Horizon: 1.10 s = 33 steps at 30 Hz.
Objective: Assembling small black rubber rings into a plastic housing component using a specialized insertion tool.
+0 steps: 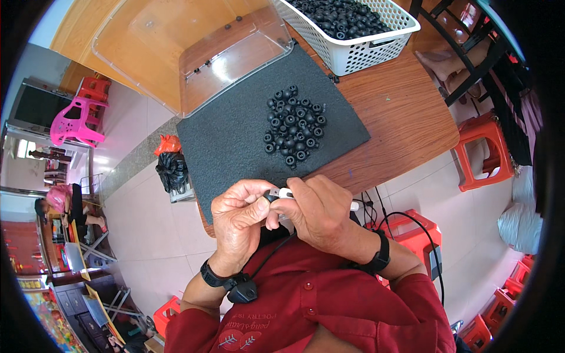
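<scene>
Close to my body, at the mat's near edge, my left hand (240, 215) is closed, pinching a small round black part (271, 195) between thumb and fingertips. My right hand (318, 209) wraps round a white-handled knife (285, 193). Its short metal blade touches or nearly touches the black part, and the handle's end shows beyond the hand. Most of the handle is hidden by my fingers. Farther off on the dark grey mat (229, 141) lies a loose pile of similar black parts (292, 125), round with hollow ends.
A white perforated basket (376, 54) full of black parts stands at the table's far right. A clear plastic bin (182, 88) lies at the far left with a few parts inside. Red stools (485, 150) and a black cable (412, 217) are right of the wooden table (400, 117).
</scene>
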Each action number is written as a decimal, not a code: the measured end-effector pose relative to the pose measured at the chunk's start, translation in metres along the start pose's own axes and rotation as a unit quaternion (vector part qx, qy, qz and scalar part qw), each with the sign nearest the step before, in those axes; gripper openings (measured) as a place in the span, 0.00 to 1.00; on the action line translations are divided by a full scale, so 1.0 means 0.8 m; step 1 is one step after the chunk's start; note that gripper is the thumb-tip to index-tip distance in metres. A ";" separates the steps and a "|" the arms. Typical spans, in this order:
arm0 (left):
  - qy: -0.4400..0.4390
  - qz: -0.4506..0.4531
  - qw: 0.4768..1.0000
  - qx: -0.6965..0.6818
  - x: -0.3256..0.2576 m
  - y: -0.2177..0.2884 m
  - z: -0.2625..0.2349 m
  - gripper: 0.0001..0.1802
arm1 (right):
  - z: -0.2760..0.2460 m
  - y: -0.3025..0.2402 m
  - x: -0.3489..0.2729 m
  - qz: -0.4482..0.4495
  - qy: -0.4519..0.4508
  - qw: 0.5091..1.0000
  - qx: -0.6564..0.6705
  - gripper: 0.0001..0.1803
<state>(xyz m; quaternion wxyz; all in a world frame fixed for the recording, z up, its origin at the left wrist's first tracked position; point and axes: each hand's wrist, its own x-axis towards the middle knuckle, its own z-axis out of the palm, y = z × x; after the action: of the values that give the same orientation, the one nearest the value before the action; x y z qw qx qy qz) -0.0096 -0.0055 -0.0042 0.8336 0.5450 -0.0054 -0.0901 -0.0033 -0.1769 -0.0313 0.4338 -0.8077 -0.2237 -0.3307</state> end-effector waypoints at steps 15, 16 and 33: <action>-0.001 -0.102 0.990 -0.093 -0.002 -0.003 0.003 0.15 | -0.002 0.003 0.001 -0.032 -0.003 0.999 -0.016 0.13; 0.001 -0.101 0.990 -0.096 -0.002 -0.002 0.007 0.15 | -0.002 0.003 0.002 -0.028 0.008 1.000 -0.008 0.13; 0.006 -0.022 1.000 0.007 -0.001 -0.009 0.004 0.17 | -0.004 -0.007 -0.003 0.253 -0.042 0.928 0.272 0.11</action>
<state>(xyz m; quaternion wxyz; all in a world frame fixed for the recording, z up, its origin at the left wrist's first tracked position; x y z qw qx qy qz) -0.0118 -0.0107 -0.0092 0.8274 0.5515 0.0107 -0.1055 -0.0101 -0.1771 -0.0285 0.6959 -0.7020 -0.1118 -0.1022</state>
